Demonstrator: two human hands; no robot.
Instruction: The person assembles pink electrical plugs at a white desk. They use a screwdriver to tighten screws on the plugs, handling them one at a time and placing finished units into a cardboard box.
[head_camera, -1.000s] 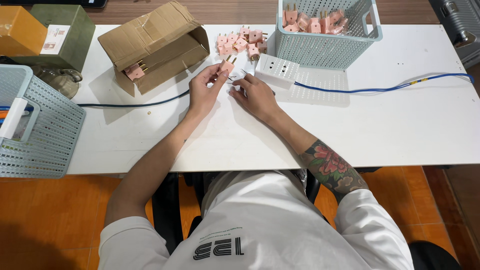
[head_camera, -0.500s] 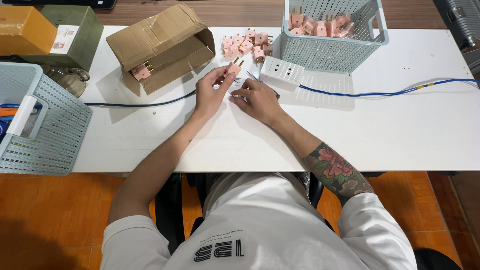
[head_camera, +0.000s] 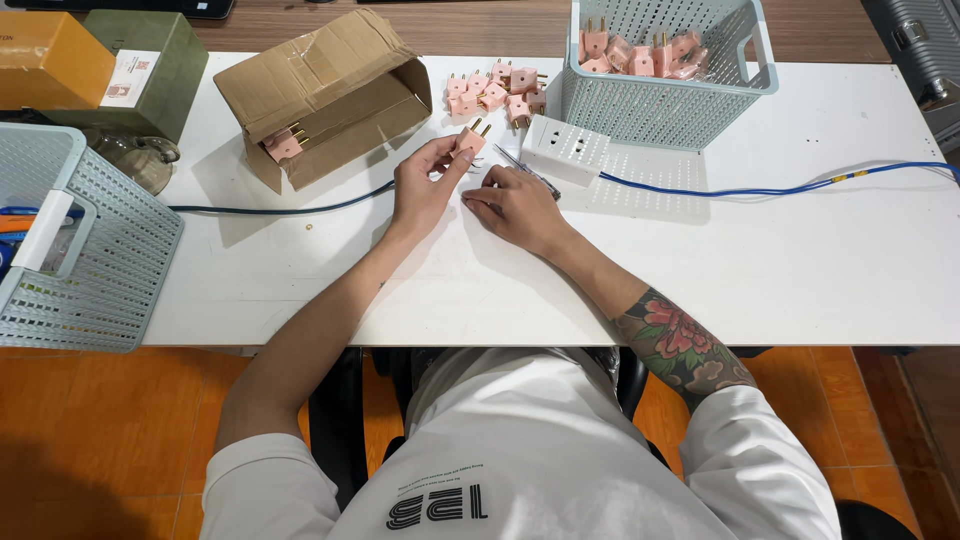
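The left hand (head_camera: 420, 190) pinches one pink two-pin plug (head_camera: 470, 138), just left of the white power strip (head_camera: 565, 150). The right hand (head_camera: 515, 205), below the strip, curls around a thin tool, probably a screwdriver (head_camera: 525, 170). About eight loose plugs (head_camera: 495, 92) lie just behind-left of the strip, at least six fill the basket (head_camera: 660, 100) behind it, and one or two sit in the cardboard box (head_camera: 320, 95) further left. Judging by the piles, the work is partway through.
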